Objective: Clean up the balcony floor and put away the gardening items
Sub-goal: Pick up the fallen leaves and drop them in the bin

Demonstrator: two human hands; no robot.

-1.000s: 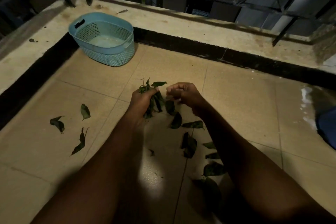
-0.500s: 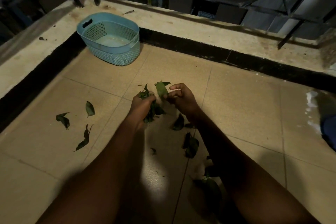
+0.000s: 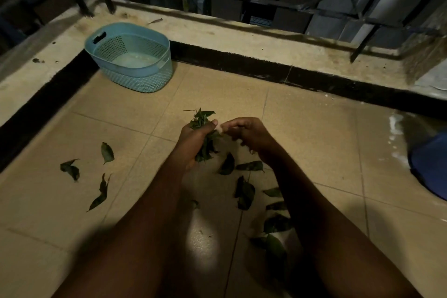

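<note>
Right hand (image 3: 251,136) blurred; blue object (image 3: 433,167) edge-cropped.

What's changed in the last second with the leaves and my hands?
The right hand fed a loose leaf into the bunch of leaves that the left hand grips; that leaf no longer shows apart. Left grip, blue basket and scattered floor leaves stayed put.
</note>
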